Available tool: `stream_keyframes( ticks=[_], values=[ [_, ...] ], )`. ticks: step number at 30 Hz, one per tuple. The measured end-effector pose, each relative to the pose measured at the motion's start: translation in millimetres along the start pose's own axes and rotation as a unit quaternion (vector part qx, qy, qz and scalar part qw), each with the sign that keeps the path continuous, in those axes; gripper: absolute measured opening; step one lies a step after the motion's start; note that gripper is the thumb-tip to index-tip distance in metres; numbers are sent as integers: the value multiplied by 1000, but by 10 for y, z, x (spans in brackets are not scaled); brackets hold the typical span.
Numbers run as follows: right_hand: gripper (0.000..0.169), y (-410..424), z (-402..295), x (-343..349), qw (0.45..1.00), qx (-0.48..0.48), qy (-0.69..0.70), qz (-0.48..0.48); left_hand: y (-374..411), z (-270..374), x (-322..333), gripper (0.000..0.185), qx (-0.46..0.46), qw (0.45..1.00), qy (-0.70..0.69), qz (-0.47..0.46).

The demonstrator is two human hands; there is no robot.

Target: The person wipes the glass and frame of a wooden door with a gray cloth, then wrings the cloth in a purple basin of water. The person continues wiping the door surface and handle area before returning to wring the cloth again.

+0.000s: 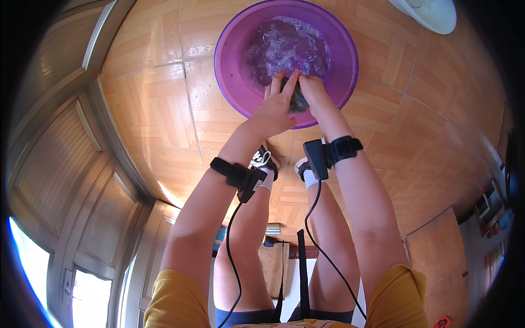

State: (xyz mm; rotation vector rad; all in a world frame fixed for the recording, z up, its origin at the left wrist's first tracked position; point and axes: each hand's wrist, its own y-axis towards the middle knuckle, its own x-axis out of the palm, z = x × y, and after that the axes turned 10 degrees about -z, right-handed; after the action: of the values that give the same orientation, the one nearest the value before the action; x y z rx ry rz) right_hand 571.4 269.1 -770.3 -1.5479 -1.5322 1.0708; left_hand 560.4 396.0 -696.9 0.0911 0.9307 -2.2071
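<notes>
A round purple plastic basin (229,82) stands on the floor before my feet. Soapy water (287,45) with white suds lies in its bottom. Over the near side of the basin, both hands are on a dark grey, wet-looking cloth (298,101). My left hand (277,100) lies across its left side with the fingers spread over it. My right hand (313,92) grips the cloth from the right, thumb side towards the left hand. Part of the cloth is hidden under the fingers.
Wood-patterned tiles (160,106) make up the floor. A white basin (430,14) sits at the far right. Panelled doors (61,164) line the left side. My shoes (266,160) are just behind the purple basin; cables (233,262) run from black wrist-strapped devices (246,180).
</notes>
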Motion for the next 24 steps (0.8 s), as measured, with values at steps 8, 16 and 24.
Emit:
stream_keyframes(
  ticks=[8,16,24],
  values=[
    [25,-535,-478,109,947,-225,-225,43,173,-8,68,24,-95,993,-9,63],
    [24,-506,-536,23,919,-322,-223,-29,149,-17,-28,28,-93,945,-308,-54],
    [21,-332,-324,-73,956,-276,-68,-76,205,-18,-165,56,-102,989,-70,-76]
  ],
)
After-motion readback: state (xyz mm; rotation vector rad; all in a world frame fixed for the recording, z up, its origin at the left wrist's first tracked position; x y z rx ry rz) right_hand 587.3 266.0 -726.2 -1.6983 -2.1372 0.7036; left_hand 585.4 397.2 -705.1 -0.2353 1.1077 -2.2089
